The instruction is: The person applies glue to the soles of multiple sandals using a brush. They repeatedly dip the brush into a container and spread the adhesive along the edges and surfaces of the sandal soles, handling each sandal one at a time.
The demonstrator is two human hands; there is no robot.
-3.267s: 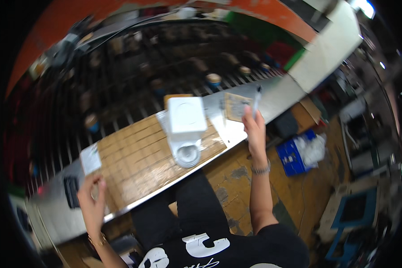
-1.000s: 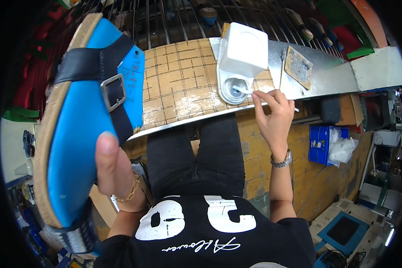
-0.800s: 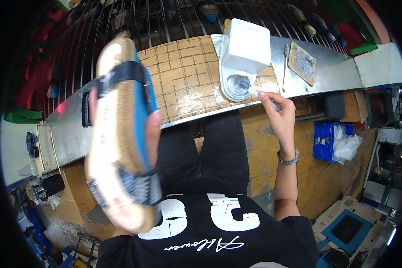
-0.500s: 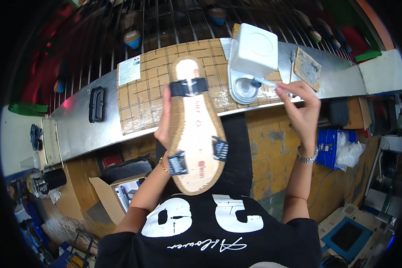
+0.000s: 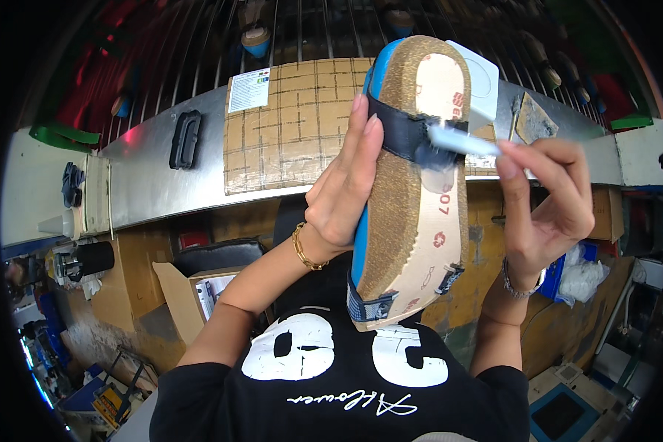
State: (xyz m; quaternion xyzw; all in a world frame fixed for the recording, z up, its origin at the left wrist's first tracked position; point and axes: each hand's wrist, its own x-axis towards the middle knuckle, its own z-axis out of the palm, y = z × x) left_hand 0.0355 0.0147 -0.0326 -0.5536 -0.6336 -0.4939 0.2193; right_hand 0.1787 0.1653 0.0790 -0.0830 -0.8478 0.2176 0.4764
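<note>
Now the brush [image 5: 465, 141], pinched in the right fingers [image 5: 515, 193], has moved from cup to sandal [image 5: 412, 202], clasped by the left fingers [image 5: 366, 144].

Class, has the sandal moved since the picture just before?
Yes, rightward: the sandal now partly covers the white container, which it stood clear of before.

a cork-sided sandal [image 5: 398, 228] is slanting from 7 o'clock up to 1 o'clock, its pale underside facing the viewer, 1 dark strap [image 5: 398, 129] crossing its upper half. a pale-handled brush [image 5: 468, 141], blurred, is pointing toward 9 o'clock at that strap.
</note>
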